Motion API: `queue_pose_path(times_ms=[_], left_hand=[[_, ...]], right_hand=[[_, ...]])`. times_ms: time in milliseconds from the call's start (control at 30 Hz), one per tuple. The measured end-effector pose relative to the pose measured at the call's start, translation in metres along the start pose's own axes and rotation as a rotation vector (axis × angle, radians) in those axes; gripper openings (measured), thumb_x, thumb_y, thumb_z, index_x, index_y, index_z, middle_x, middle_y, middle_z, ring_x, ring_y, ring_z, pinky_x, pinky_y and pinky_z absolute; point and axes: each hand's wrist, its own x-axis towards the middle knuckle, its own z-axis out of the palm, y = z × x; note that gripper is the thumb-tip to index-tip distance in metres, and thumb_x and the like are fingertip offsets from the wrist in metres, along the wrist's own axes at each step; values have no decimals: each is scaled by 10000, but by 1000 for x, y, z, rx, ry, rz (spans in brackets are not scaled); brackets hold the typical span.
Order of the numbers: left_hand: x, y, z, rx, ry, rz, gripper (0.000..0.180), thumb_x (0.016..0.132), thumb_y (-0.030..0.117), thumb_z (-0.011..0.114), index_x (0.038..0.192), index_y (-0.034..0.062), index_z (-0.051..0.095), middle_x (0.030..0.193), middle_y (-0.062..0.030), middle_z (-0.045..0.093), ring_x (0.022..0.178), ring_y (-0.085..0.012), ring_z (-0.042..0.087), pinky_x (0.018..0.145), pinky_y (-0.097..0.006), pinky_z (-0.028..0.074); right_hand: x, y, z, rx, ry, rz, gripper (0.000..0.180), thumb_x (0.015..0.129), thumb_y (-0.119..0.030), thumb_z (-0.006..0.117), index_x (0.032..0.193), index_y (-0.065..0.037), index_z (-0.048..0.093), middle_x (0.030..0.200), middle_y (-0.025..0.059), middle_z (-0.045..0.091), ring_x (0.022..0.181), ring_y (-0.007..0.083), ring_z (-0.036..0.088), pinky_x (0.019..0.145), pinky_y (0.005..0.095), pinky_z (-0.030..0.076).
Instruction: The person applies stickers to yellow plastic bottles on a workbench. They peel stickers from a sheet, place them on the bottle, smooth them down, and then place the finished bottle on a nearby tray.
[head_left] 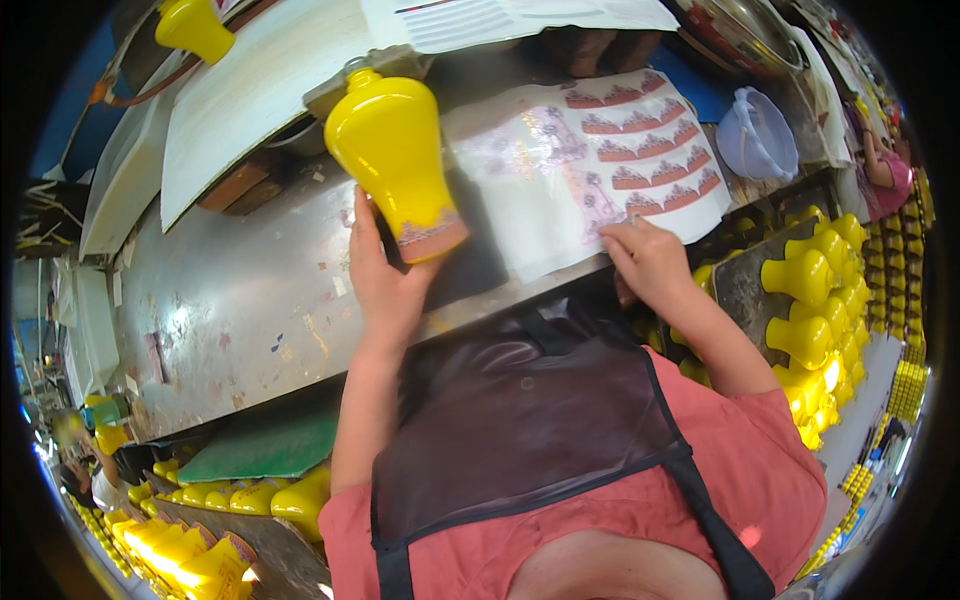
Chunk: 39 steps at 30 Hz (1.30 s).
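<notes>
A glossy yellow ceramic vase (385, 140) leans over the metal worktop, its narrow neck pointing away from me. My left hand (385, 285) grips it near the foot, where a reddish patterned band (430, 235) runs round it. To the right lies a white decal sheet (520, 235) with rows of red-brown curved decals (640, 147) and paler purple floral ones. My right hand (645, 255) is closed at the sheet's near edge, thumb and fingers pinched on it beside a purple decal (597, 200). The fingertips partly hide what they pinch.
A pale blue bucket (755, 135) stands at the far right. Yellow vases (810, 330) crowd a board by my right arm; more (190, 555) stand at lower left. A white board (260, 110) sits raised at the back left. A person (885, 180) is at far right.
</notes>
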Motion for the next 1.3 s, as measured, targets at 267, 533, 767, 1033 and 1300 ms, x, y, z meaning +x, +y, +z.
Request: queue_pose_path(times_ms=[267,533,767,1033,1300], left_hand=[[0,8,-5,29,-46,46,1016,815,109,812,1624,44,200,1567,-201,383,1452,-305,401,1192,-430,331],[39,22,-6,-269,68,-51,991,839,170,702,1623,34,112,1591,-249,255,1474,-368,325,1187,-484,341],[41,24,5,-489,81,-193,938,861,98,641,1632,55,109,1558,-252,307,1428,-340,404,1142,-467,410],[38,5,11,-488,104,-271,982,778,138,710,1602,-3,194,1542,-240,385,1449,-348,386,1196,-455,331],[35,0,10,-427,69,-197,1033,768,218,757,1596,-22,188,1546,-237,366,1457,-358,366,1207,-469,305]], right_hand=[[-1,-10,6,-64,73,32,256,868,-70,694,1120,-96,732,803,149,611,658,349,647,591,421,534],[121,-21,-3,84,237,-76,166,898,-209,720,876,-57,782,752,133,706,701,325,677,629,415,533],[270,-12,-16,137,287,-140,191,883,-189,704,1012,-78,789,921,200,736,890,392,696,973,417,527],[427,51,20,-138,-48,94,487,874,-315,702,1301,-79,689,1251,160,697,1150,347,655,993,433,516],[500,72,52,-259,-225,249,558,868,-426,691,1340,-129,685,1281,162,697,1171,342,658,986,437,525]])
